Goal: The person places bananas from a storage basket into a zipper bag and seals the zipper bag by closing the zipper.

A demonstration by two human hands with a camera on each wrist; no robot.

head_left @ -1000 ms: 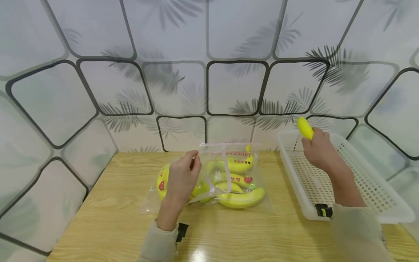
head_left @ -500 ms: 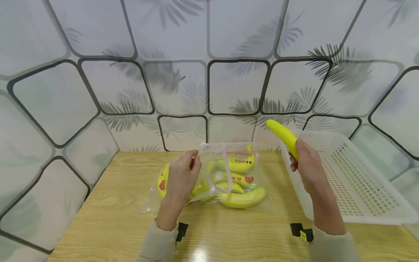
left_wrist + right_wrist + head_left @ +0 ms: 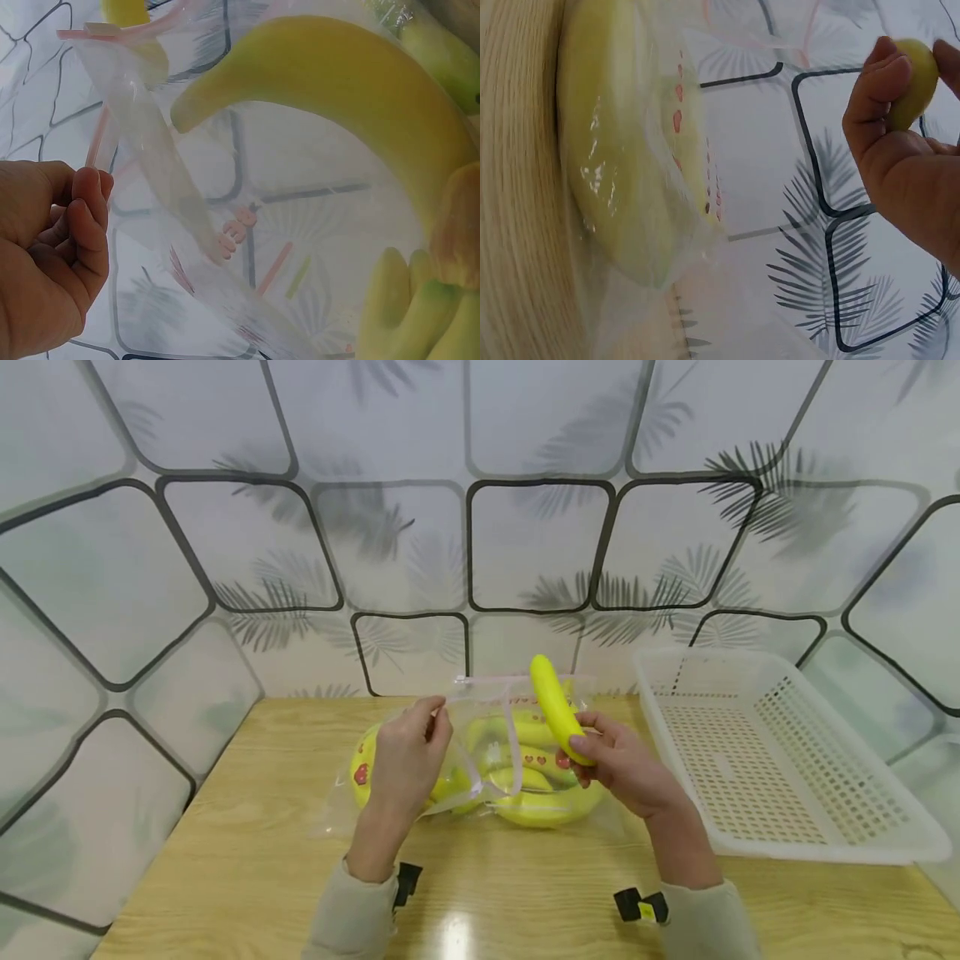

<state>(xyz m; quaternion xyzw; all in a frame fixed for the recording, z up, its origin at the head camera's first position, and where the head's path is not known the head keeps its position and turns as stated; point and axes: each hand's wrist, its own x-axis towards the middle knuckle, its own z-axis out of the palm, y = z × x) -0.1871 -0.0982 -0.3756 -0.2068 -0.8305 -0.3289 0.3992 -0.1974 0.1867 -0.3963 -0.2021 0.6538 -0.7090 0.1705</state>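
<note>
A clear zip bag with a pink seal strip and red printing lies on the table, its mouth apart, holding several yellow bananas. My left hand pinches the bag's pink-lined edge between thumb and fingers, as the left wrist view confirms at the strip. Above the bag's right part, my right hand grips the lower end of a single yellow banana, which tilts up and leftward. In the right wrist view only the end of that banana shows between thumb and fingers.
To the right stands a white plastic basket with perforated walls and bottom. Beneath everything is a light wooden table. A patterned wall covering with leaf prints rises behind and at both sides.
From over the basket, my right hand has moved left with the banana to above the bag. My left hand stays pinching the bag's edge.
</note>
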